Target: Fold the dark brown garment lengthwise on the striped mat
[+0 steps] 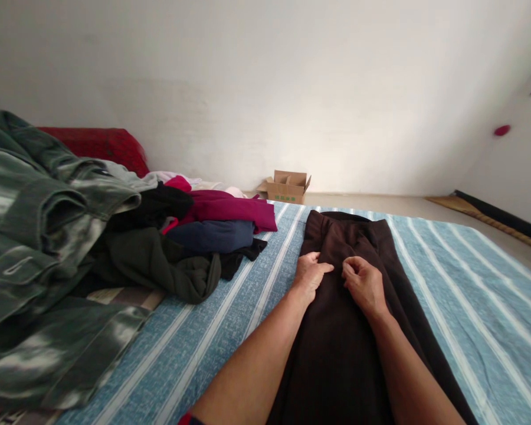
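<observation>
A pair of dark brown trousers [331, 348] lies lengthwise on the striped bed sheet, its waistband at the far end and its lower part running under my arms. My left hand [310, 276] is at the left edge of the trousers, below the waistband, with its fingers curled on the cloth and the thumb pointing right. Just to the right, my right hand [366, 286] rests over the middle of the trousers, fingertips pinched together at the fabric. Small creases show in the cloth near the waistband.
To the left lies a heap of clothes with a green-grey patterned jacket [35, 248], a dark green garment [159, 260], a navy one [216, 235] and a magenta one [230, 208]. A blue striped sheet [460, 283] covers the bed. Beyond its edge stands an open cardboard box [287, 188].
</observation>
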A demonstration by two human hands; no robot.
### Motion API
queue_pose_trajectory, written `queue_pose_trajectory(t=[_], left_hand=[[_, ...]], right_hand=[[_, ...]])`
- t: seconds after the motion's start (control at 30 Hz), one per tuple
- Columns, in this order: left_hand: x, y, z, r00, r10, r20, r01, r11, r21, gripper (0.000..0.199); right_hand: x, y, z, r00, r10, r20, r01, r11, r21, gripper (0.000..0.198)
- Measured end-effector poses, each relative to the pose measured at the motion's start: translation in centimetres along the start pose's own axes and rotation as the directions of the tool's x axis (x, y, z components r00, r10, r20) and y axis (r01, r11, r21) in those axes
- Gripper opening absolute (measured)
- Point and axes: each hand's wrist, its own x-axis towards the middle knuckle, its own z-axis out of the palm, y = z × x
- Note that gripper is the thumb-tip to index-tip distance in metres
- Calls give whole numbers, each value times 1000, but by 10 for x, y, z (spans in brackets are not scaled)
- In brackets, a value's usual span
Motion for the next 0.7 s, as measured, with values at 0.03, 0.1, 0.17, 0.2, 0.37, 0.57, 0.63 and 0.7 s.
queue_pose_trajectory(t=[0.03, 0.1, 0.17, 0.2, 0.37, 0.57, 0.63, 0.7], left_hand=[[-1, 0, 0, 1000, -5, 7, 5, 1000, -4, 23], [-2, 1, 0, 1000, -15, 10, 15, 1000, -8, 22], [-2, 1, 0, 1000, -18, 10, 18, 1000, 0, 22], [-2, 1, 0, 1000, -17, 10, 17, 1000, 8, 22], [-3, 3, -2, 1000, -3, 10, 2, 999, 47, 21], [-6, 8, -2, 999, 32, 5, -32, 998, 55, 14], [-6, 9, -2, 1000, 27, 4, -28, 999, 44, 12], [-5, 8, -3, 1000, 30, -2, -30, 999, 40, 12]], right_hand=[[0, 0, 0, 1000, 3, 2, -3, 1000, 5, 22], [-1, -1, -1, 1000, 7, 5, -7, 1000, 18, 22], [-1, -2, -1, 1000, 13, 11, -13, 999, 30, 23], [-1, -2, -1, 1000, 15, 13, -15, 999, 34, 23], [-2, -5, -2, 1000, 12, 17, -13, 999, 48, 23], [-2, -6, -2, 1000, 11, 14, -12, 998, 60, 24], [-1, -5, -2, 1000, -3, 8, 2, 998, 63, 24], [0, -5, -1, 1000, -11, 5, 10, 997, 79, 24]])
